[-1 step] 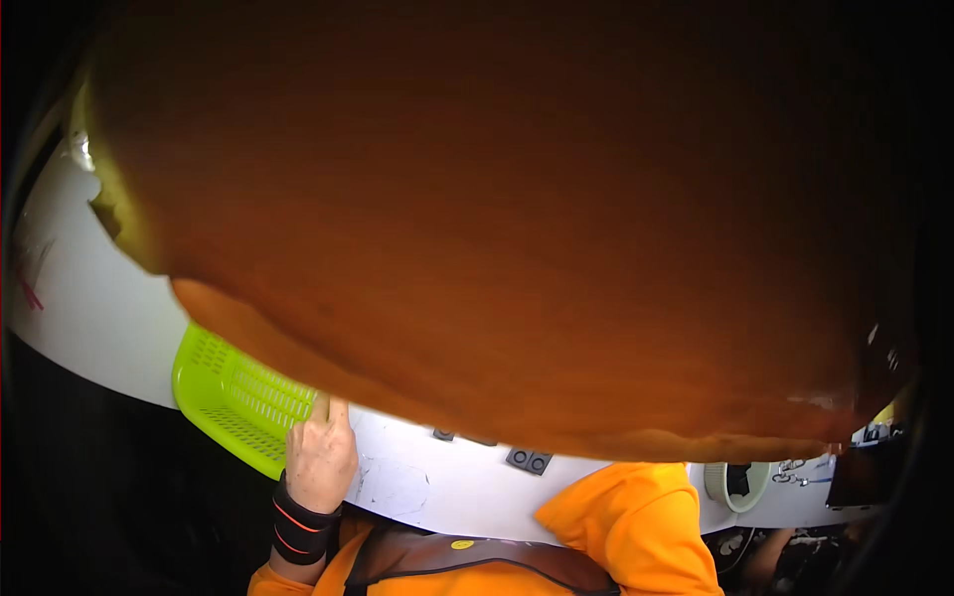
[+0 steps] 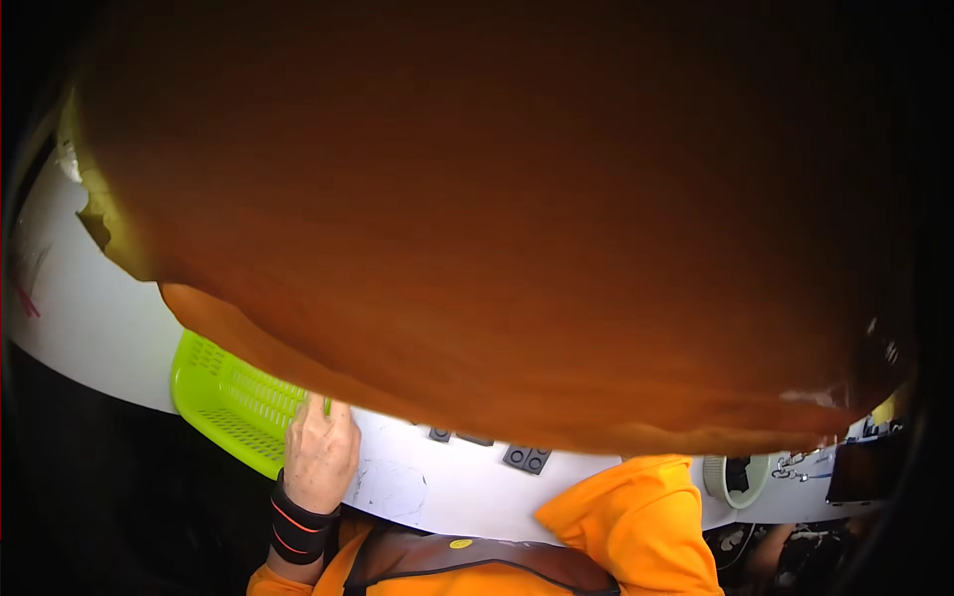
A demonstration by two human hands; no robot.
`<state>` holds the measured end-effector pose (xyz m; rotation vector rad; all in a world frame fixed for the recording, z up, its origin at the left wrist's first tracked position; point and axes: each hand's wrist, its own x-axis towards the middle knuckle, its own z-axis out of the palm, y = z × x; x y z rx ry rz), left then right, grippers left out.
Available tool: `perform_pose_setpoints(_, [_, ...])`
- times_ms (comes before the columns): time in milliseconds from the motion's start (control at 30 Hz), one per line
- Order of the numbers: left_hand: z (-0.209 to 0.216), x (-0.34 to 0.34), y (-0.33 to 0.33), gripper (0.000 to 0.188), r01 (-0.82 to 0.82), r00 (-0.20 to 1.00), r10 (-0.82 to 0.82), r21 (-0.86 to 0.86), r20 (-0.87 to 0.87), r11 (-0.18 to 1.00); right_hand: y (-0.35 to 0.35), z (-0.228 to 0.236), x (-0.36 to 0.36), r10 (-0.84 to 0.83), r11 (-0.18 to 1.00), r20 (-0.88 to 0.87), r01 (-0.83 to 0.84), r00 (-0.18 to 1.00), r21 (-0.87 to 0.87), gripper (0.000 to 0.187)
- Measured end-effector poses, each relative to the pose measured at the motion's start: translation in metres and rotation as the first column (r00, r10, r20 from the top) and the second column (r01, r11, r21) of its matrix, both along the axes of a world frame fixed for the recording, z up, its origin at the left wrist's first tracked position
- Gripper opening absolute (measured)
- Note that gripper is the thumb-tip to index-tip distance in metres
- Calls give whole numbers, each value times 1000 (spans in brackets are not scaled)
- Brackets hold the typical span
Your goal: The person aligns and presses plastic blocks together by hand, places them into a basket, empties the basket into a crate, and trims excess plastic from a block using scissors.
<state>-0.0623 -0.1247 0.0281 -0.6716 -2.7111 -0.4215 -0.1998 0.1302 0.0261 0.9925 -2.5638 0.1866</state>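
Note:
A large, blurred orange-brown surface (image 2: 497, 278) fills most of the picture very near the camera. I cannot make out what it is. My left hand (image 2: 323, 452), with a black band with orange lines on its wrist, is at the right side of a lime-green plastic basket (image 2: 234, 407). Its fingers point away from me and their ends disappear behind the brown surface, so whether they grip anything is hidden. My right arm shows only as an orange sleeve (image 2: 636, 507); the hand itself is covered by the same surface.
On the white table (image 2: 393, 477) lie dark grey blocks with round studs (image 2: 527, 457). At the right stand a pale round container (image 2: 740, 482) with dark pieces inside, small metal links (image 2: 790, 469) and a dark flat object (image 2: 865, 472). Part of another person appears at the lower right.
The brown surface has shifted slightly left, and a little more of the stud blocks shows. My left hand has barely moved, its fingers slightly more bent.

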Motion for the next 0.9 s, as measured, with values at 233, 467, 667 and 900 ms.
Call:
perform_pose_setpoints(233, [-27,-45,73,71,512,852,-522,252,-29,821,49,30,80,-279,954,188,293,942,-56,52])
perform_pose_setpoints(467, [-21,-32,120,89,595,800,-597,196,-54,780,71,8,180,-341,930,37,342,939,-136,55])
perform_pose_setpoints(667, [-44,-17,112,90,670,737,-655,50,-167,741,39,-27,231,-459,888,-64,459,886,-14,69])
perform_pose_setpoints(900, [-17,-24,102,71,676,735,-678,110,-25,728,49,-17,229,-409,898,-1,403,912,-180,34])
